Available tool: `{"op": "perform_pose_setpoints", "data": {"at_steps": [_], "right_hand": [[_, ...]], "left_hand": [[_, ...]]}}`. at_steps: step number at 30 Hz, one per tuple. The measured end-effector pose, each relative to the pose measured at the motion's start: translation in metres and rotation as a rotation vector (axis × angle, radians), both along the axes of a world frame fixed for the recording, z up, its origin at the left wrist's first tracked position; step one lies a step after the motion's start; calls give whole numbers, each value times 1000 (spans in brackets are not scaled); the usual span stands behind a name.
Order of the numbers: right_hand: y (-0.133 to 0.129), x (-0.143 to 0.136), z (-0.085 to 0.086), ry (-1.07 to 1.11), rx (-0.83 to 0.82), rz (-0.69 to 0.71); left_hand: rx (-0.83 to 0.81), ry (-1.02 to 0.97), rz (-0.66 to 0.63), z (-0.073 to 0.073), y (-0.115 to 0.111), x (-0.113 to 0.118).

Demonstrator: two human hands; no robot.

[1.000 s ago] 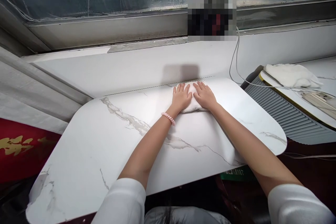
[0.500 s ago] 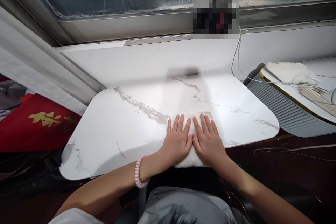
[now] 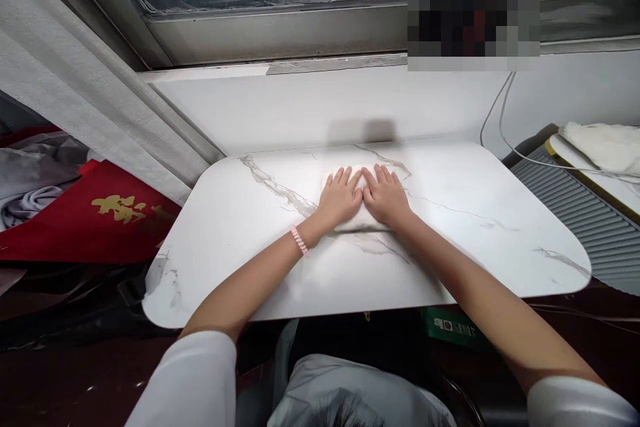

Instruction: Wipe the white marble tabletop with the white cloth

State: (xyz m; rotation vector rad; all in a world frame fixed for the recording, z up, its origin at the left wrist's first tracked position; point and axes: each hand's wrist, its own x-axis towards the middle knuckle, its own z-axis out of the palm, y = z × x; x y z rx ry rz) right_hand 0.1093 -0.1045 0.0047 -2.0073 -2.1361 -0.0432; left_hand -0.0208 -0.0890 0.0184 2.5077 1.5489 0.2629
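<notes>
A white cloth [image 3: 361, 220] lies on the marble-patterned white table [image 3: 210, 240], near the middle and towards its back edge. Flat on the cloth's left part rests my left hand [image 3: 341, 199], its fingers spread and pointing to the wall. My right hand [image 3: 386, 197] presses flat on the right part, also with fingers apart. The two thumbs and index fingers nearly meet between the hands. Much of the cloth is hidden under both palms.
Behind the table are a white wall [image 3: 300, 107] and a window. At the left are a curtain [image 3: 100, 73] and a red bag [image 3: 80, 227]. A ribbed grey unit [image 3: 575, 213] stands right, near a hanging cable [image 3: 501, 113]. A green box [image 3: 450, 325] is below.
Both hands and the cloth have moved forward from the table's front edge towards the wall. The arms are stretched further out. The view has shifted somewhat.
</notes>
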Motion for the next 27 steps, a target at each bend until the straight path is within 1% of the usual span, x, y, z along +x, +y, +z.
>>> {"op": "perform_pose_setpoints", "data": {"at_steps": [3, 5, 7, 9, 11, 14, 17, 20, 23, 27], "right_hand": [[48, -4, -1, 51, -13, 19], [73, -7, -2, 88, 15, 24], [92, -10, -3, 112, 56, 26], [105, -11, -5, 123, 87, 29], [113, -12, -6, 116, 97, 29], [114, -11, -7, 79, 87, 26], [101, -12, -6, 52, 65, 39], [71, -19, -5, 49, 45, 38], [25, -32, -4, 30, 27, 39], [-53, -53, -2, 2, 34, 88]], "left_hand": [[39, -29, 54, -4, 44, -7], [71, -39, 89, -6, 66, -10], [103, -46, 105, -7, 83, -12], [132, -48, 108, -8, 96, -12], [151, -44, 110, -9, 104, -12], [154, -34, 107, -11, 106, -11], [143, -19, 108, -11, 94, -13], [118, -2, 113, -10, 65, -19], [87, 11, 94, -7, 22, -31], [47, 21, 60, -4, -52, -55]]}}
